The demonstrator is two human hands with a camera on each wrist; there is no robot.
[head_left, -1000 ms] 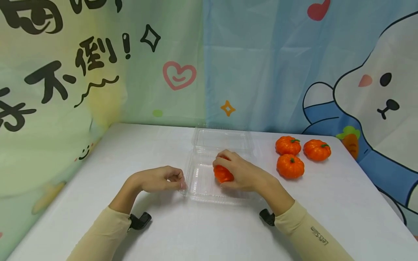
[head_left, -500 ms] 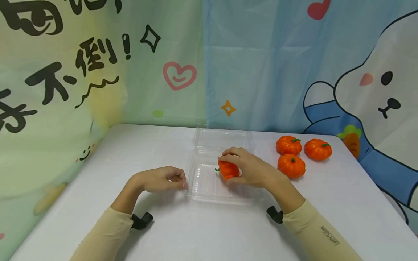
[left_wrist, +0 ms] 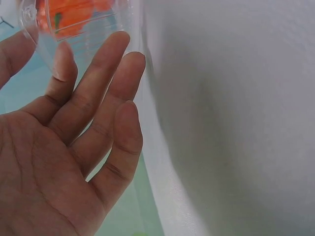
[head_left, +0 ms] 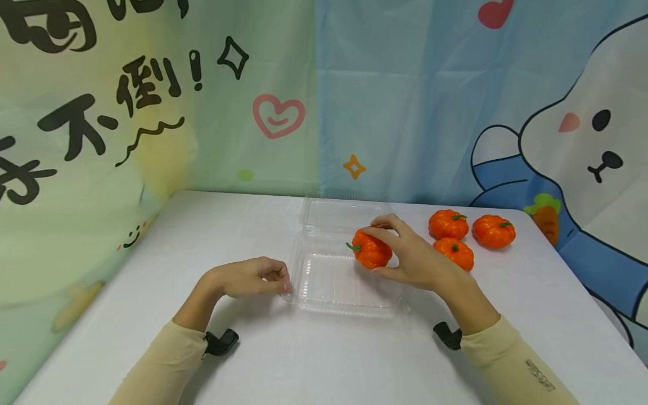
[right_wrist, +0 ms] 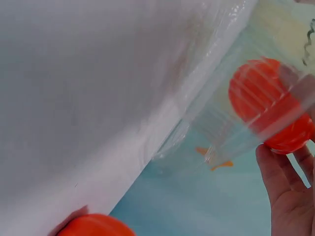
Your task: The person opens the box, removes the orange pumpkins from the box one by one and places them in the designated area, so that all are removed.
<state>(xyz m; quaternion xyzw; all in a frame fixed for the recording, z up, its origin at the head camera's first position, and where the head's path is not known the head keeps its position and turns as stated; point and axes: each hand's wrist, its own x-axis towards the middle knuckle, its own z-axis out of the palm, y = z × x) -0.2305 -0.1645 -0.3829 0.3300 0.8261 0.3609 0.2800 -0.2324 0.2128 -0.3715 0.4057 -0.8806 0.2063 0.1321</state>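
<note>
A small orange pumpkin (head_left: pixel 372 250) with a green stem is in my right hand (head_left: pixel 415 256), fingers over its top and thumb below. It is above the right rear part of a clear plastic clamshell box (head_left: pixel 349 310), stem pointing left. My left hand (head_left: pixel 253 278) pinches the box's front left corner between thumb and forefinger. In the left wrist view, the other fingers (left_wrist: pixel 128 128) are spread and slightly bent. The right wrist view shows the pumpkin (right_wrist: pixel 266 103) through the clear box wall.
At the back right of the white table (head_left: pixel 243 360) sit three more orange pumpkins (head_left: pixel 493 232), close together. The box's clear lid (head_left: pixel 346 214) lies folded back near the far edge. A printed cloth backdrop (head_left: pixel 374 101) hangs behind.
My right hand has raised the pumpkin and carried it back and to the right, from the box floor area; its stem has come into sight. The left hand has stayed at the corner.
</note>
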